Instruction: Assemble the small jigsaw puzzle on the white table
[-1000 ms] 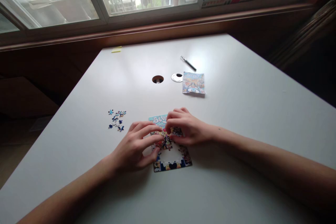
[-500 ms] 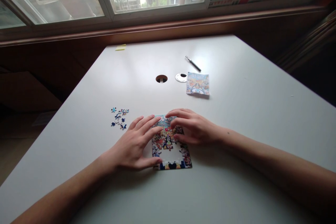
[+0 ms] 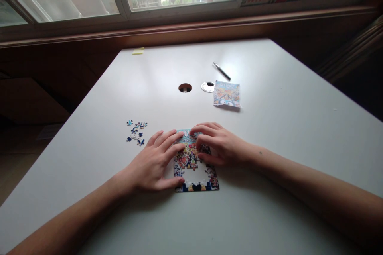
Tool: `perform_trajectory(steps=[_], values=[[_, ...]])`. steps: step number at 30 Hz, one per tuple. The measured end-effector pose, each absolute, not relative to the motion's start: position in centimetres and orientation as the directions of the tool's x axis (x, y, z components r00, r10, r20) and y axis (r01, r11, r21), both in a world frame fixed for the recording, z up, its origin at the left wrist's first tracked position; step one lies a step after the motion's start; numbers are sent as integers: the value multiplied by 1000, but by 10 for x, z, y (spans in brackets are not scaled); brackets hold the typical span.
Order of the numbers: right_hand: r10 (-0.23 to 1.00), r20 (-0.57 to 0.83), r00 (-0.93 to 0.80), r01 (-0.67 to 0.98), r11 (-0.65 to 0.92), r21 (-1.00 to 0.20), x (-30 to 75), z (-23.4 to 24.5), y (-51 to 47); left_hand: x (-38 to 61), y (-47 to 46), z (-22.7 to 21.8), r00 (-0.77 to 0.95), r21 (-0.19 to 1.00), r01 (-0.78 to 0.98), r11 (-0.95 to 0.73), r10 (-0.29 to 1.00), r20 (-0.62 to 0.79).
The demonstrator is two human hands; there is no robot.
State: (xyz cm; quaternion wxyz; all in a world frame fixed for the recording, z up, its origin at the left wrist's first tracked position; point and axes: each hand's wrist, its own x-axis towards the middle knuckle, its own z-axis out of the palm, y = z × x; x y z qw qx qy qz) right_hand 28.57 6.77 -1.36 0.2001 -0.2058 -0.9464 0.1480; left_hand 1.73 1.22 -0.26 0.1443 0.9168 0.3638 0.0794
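A small colourful jigsaw puzzle [image 3: 196, 165] lies on the white table [image 3: 269, 135], with a white gap in its lower middle. My left hand [image 3: 152, 163] lies flat on the puzzle's left edge, fingers stretched out over it and thumb at its lower left corner. My right hand [image 3: 220, 143] rests on the puzzle's upper right part, fingers curved and pressing down on the pieces. Neither hand holds anything. Several loose puzzle pieces [image 3: 136, 131] lie in a small heap to the left of my left hand.
A printed picture card [image 3: 226, 94] lies further back, with a round white cable cap [image 3: 207, 86] and an open cable hole [image 3: 184, 87] beside it. A pen [image 3: 222, 71] lies behind them. A yellow note [image 3: 138, 51] sits at the far edge under the window.
My left hand has gone from a pinch over the puzzle's middle to lying flat along its left edge. My right hand has spread slightly on the upper part. The view has shifted a little.
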Motion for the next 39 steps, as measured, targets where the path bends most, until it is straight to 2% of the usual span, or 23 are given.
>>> perform_trajectory(steps=[9, 14, 16, 18, 21, 23, 26, 30, 39], values=[[455, 335, -825, 330, 870, -368, 285, -13, 66, 19, 11, -5, 724, 321, 644, -694, 689, 35], [528, 428, -734, 309, 820, -482, 287, -11, 70, 13, 15, 18, 715, 400, 602, -691, 689, 116], [608, 447, -656, 324, 762, -561, 289, -10, 73, -2, 23, 33, 632, 461, 616, -639, 750, 195], [692, 436, -575, 356, 692, -628, 290, -10, 76, -26, 34, 42, 465, 485, 692, -535, 844, 267], [768, 379, -516, 409, 610, -678, 290, -9, 78, -66, 50, 38, 240, 397, 827, -399, 888, 392], [778, 353, -520, 426, 594, -682, 290, -9, 77, -87, 57, 29, 141, 341, 888, -307, 890, 432], [763, 351, -542, 418, 608, -676, 289, -9, 76, -101, 61, 20, 142, 285, 922, -261, 915, 378], [762, 346, -547, 415, 606, -679, 290, -10, 75, -99, 60, 19, 229, 232, 918, -323, 906, 356], [763, 340, -549, 428, 607, -669, 291, -10, 76, -99, 60, 13, 282, 221, 910, -352, 913, 296]])
